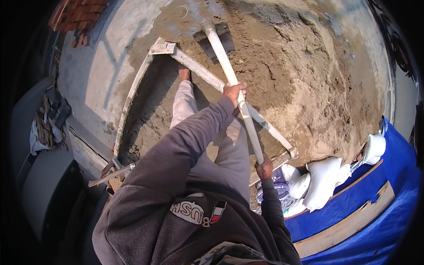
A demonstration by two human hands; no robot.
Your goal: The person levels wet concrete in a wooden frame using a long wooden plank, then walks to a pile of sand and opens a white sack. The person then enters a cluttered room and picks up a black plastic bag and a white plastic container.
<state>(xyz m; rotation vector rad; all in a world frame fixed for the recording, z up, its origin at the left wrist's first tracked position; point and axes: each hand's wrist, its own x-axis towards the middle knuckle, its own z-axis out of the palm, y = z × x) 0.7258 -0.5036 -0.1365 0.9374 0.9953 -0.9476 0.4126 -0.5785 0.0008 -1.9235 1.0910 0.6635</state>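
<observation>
Both my hands grip a hoe with a long pale handle (224,62) that slants from the upper middle down toward my right side. Its dark, flat blade (226,40) lies against wet brown mortar or soil (260,62). My left hand (234,93) is wrapped round the middle of the handle. Lower down, my right hand (264,169) closes round the handle's near end. Under the handle passes a pale, mud-caked board (201,73), one side of a frame that also has a left-hand board (132,95). My bare foot (184,73) stands inside that frame.
A large sandy heap (318,88) spreads to the right. White sacks (323,181) and a purple bucket (280,185) stand near my right hand, beside blue tarpaulin (402,163) and a broken plank (349,225). Red bricks (81,15) are stacked far left.
</observation>
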